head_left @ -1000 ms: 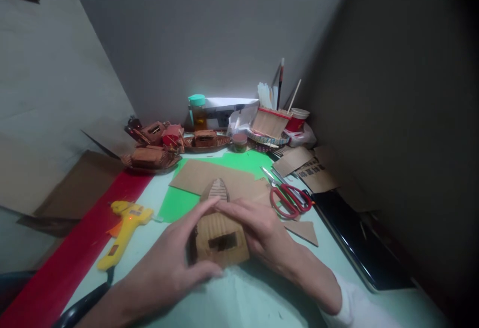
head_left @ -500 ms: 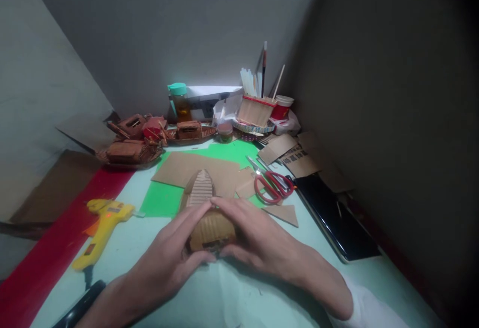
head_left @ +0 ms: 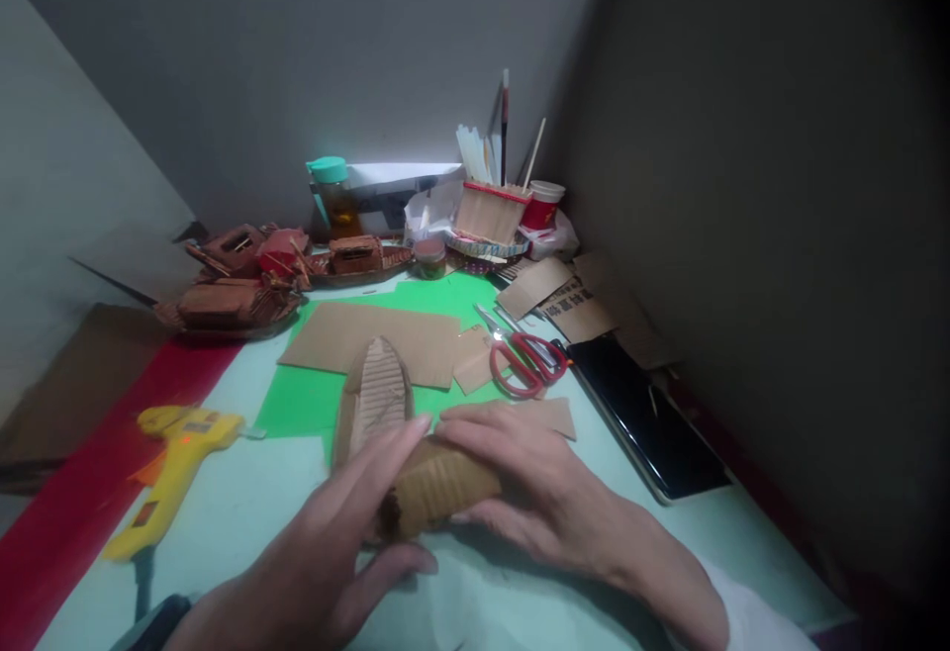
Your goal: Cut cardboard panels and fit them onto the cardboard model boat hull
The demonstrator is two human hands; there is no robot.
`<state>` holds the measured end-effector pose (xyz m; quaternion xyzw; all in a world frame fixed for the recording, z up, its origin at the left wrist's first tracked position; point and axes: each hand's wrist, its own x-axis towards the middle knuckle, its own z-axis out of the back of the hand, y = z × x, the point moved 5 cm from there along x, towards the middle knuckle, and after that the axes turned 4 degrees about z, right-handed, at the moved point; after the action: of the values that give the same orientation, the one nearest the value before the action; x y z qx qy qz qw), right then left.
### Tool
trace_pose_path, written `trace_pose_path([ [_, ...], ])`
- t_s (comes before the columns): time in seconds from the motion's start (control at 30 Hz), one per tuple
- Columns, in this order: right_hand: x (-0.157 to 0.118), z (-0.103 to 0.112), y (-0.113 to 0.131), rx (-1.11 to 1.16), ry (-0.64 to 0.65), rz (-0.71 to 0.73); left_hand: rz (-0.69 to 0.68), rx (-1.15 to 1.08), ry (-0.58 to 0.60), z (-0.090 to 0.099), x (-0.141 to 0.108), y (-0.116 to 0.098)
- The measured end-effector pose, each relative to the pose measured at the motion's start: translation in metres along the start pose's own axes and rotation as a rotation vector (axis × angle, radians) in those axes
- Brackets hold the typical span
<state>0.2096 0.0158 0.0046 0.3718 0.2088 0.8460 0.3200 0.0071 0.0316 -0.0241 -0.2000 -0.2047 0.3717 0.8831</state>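
A small cardboard model boat (head_left: 378, 389) with a ribbed deck points away from me on the table. My right hand (head_left: 538, 478) grips a curved piece of corrugated cardboard (head_left: 449, 483), fingers over its top and thumb below. The piece is turned to the right, askew over the boat's near end. My left hand (head_left: 348, 537) is beside the near end of the boat, its fingers by the piece's left end and its thumb spread away below. The left palm side and the boat's near end are partly hidden.
A yellow glue gun (head_left: 174, 468) lies left. Red-handled scissors (head_left: 523, 359), flat cardboard (head_left: 356, 339) and a green sheet (head_left: 297, 409) lie ahead. A black phone-like device (head_left: 642, 423) is right. Brown model boats (head_left: 230, 305), a bottle (head_left: 333, 196) and a stick holder (head_left: 490, 211) stand behind.
The curved cardboard piece has swung and shifted right relative to the boat, with my right hand on it. My left thumb has moved away from the piece. The whole view has shifted slightly.
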Motion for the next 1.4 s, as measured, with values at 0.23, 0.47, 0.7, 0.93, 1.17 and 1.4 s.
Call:
trace_pose_path([
  [0.23, -0.037, 0.006, -0.015, -0.106, 0.027, -0.159, -0.001, -0.004, -0.089, 0.009, 0.001, -0.001],
  [0.47, -0.041, 0.001, -0.021, -0.121, 0.095, -0.191, -0.2, 0.253, -0.029, -0.001, 0.013, -0.024],
  [0.7, -0.04, -0.002, -0.022, -0.138, 0.107, -0.21, -0.323, 0.486, 0.032, -0.031, 0.02, -0.026],
  [0.93, -0.04, -0.001, -0.024, -0.157, 0.11, -0.199, -0.154, 0.333, 0.047, -0.021, 0.02, -0.023],
  [1.17, -0.041, 0.001, -0.023, -0.18, 0.13, -0.195, -0.064, 0.287, 0.051, -0.023, 0.026, -0.017],
  [1.4, -0.039, 0.001, -0.021, -0.2, 0.139, -0.178, -0.061, 0.249, 0.029, -0.023, 0.025, -0.018],
])
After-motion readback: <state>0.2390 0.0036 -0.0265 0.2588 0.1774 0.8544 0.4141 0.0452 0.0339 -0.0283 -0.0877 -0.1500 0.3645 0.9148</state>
